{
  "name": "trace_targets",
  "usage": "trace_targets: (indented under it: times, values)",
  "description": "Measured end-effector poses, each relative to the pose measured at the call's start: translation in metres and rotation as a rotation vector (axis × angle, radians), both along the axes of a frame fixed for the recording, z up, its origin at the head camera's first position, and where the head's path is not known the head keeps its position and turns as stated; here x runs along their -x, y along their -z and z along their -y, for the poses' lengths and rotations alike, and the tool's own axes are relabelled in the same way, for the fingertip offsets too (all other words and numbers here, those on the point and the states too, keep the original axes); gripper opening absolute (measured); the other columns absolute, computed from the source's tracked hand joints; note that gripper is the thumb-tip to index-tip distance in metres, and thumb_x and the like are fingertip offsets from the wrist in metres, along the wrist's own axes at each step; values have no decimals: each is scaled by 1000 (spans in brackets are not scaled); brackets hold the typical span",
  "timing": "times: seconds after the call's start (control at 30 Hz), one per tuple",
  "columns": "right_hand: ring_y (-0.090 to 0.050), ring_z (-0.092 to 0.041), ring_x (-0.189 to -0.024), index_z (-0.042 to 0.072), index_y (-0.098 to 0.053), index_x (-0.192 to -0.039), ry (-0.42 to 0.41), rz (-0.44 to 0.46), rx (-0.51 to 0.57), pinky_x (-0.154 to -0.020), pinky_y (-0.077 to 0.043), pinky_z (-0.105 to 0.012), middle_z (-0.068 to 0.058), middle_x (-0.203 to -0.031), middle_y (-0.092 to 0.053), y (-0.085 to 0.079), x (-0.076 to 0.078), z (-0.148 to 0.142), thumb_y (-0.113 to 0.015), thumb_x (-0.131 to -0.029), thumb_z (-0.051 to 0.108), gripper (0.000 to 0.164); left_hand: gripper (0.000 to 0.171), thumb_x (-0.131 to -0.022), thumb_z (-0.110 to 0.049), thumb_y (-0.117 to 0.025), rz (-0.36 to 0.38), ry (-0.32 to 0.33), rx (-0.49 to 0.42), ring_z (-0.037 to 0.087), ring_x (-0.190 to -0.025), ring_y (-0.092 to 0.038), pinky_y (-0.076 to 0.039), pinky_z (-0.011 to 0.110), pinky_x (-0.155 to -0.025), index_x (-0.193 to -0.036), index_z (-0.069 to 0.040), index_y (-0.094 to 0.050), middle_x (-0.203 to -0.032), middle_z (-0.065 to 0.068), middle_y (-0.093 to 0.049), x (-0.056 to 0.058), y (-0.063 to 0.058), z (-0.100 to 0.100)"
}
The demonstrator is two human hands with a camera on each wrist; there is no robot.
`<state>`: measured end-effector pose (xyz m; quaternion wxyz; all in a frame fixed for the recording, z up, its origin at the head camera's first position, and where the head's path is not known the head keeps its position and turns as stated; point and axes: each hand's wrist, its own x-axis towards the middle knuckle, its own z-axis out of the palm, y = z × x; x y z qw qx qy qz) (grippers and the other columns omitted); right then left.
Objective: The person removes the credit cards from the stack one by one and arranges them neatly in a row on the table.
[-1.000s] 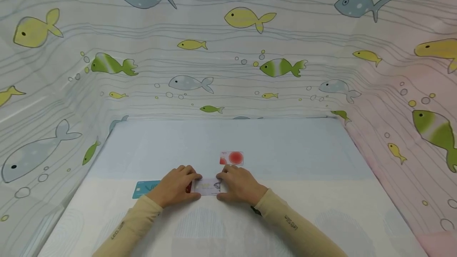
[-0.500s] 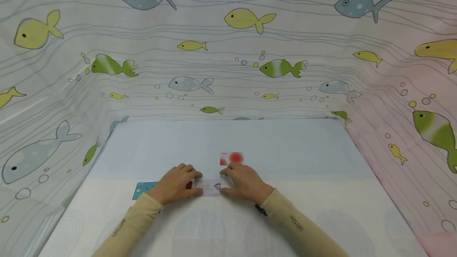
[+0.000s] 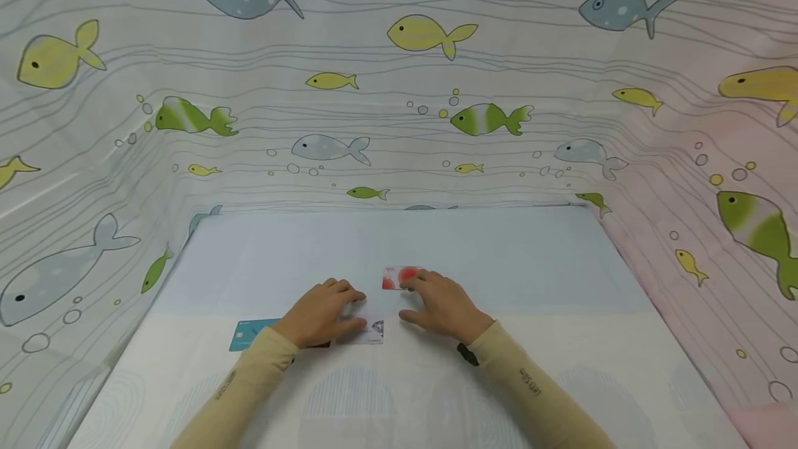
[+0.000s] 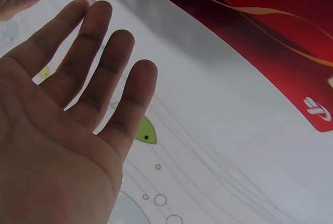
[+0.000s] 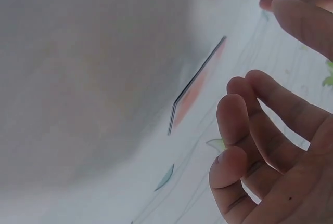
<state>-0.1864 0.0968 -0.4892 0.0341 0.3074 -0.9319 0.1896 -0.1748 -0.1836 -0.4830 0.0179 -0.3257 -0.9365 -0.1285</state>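
Over the near half of the table my left hand (image 3: 324, 314) hovers with fingers extended, its thumb overlapping a pale card (image 3: 373, 332). That card lies flat, a dark crest at its right end. A red card (image 4: 281, 42) with gold lines fills the upper right of the left wrist view; in the head view the left hand mostly covers it. My right hand (image 3: 445, 307) has loosely bent fingers holding nothing, and its fingertips overlap the right end of a white card with red circles (image 3: 394, 278). In the right wrist view this card (image 5: 195, 91) appears nearly edge-on, apart from the fingers.
A teal card (image 3: 249, 335) lies left of the red one, partly behind the left forearm. The table (image 3: 536, 262) has a pale blue far half and a white near half. Fish-patterned cloth (image 3: 386, 102) rises at the back and both sides.
Both hands have come off the pale card, which stays in place. My right hand has moved right and slightly away from me, over the red-circle card; the left has shifted slightly right.
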Motion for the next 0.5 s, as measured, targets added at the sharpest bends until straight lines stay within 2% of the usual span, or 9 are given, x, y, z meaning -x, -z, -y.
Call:
trace_targets:
  times: [0.2, 0.5]
  values:
    - [-62, -16, -98, 13, -67, -125, 43, 7, 7, -85, -54, -35, -1, -113, -64, 1, 7, -9, -79, -86, 42, 51, 46, -89, -42, -76, -6, 1, 6, 24, -101, -60, -51, 42, -84, -122, -11, -71, -113, 4, -66, 10, 4, -6]
    - [-62, -19, -100, 11, -64, -133, 88, 41, 7, -88, -54, -39, -7, -116, -65, -1, 16, -16, -80, -86, 42, 59, 49, -90, -42, -75, -29, -5, 17, 25, -101, -61, -53, 42, -86, -126, -9, -69, -117, 7, -67, 29, 4, -17]
